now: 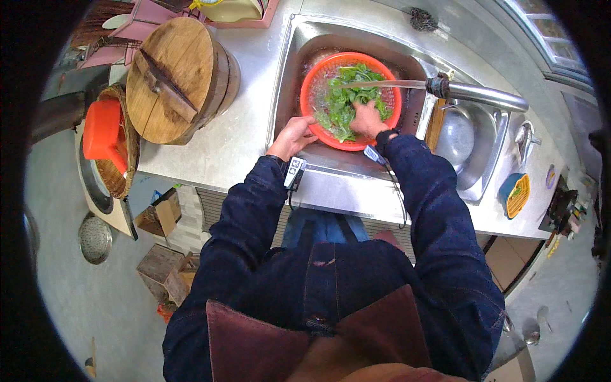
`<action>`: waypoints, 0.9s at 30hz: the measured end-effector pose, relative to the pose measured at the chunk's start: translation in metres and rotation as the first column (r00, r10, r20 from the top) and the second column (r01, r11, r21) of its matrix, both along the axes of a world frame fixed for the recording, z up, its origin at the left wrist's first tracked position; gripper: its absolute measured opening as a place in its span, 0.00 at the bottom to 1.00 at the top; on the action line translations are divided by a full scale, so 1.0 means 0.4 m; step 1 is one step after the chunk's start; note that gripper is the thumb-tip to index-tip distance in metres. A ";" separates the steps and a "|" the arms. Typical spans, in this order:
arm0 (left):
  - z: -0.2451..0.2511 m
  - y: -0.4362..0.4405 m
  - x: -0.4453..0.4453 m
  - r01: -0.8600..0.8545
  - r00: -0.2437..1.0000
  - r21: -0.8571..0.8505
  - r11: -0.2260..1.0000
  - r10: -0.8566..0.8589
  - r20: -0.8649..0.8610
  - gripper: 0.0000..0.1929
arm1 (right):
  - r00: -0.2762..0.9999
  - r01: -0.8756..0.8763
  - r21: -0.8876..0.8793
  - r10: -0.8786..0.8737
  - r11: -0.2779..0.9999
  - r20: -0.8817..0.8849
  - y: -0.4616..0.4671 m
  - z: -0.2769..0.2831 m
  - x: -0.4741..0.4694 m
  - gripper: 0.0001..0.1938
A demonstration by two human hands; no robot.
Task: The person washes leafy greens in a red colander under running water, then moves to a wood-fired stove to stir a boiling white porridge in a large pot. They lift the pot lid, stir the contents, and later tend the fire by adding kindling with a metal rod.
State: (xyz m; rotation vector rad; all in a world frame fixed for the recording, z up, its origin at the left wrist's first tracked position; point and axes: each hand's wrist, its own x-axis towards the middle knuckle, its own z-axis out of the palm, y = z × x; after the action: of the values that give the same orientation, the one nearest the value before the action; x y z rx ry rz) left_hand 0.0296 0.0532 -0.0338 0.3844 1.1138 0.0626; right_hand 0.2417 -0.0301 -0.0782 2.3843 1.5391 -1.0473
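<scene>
An orange plastic colander sits in the larger basin of a stainless steel sink. Leafy greens fill much of it, in bubbling water. My left hand grips the colander's rim at its lower left, thumb uppermost. Reaching in from the lower right, my right hand is among the leaves; its fingertips are hidden, so whether they grip any is unclear. From the metal faucet a stream of water runs left onto the greens.
A lidded wooden steamer barrel stands left of the sink, beside a wicker basket with a red plastic container. The smaller basin, right, holds a metal bowl. Farther right sits a yellow-and-blue strainer basket.
</scene>
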 end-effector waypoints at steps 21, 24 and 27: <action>-0.010 -0.015 -0.008 -0.047 0.999 -0.011 0.999 0.047 0.008 0.13 | 0.982 -0.090 0.478 -0.001 0.874 0.187 0.102 0.022 0.041 0.28; -0.008 -0.012 -0.007 -0.029 0.999 0.001 1.000 0.029 -0.035 0.13 | 0.987 -0.125 0.069 0.132 0.990 -0.093 0.075 0.005 0.007 0.32; -0.006 0.000 -0.013 -0.051 0.998 0.007 0.999 0.051 -0.040 0.13 | 0.950 -0.214 0.045 0.219 0.976 -0.223 0.079 -0.003 0.027 0.27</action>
State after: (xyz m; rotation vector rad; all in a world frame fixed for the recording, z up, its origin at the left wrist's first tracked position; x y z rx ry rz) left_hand 0.0245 0.0533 -0.0363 0.3635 1.1632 0.1037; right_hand 0.2526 0.0014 -0.0794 2.1047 1.8441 -1.2937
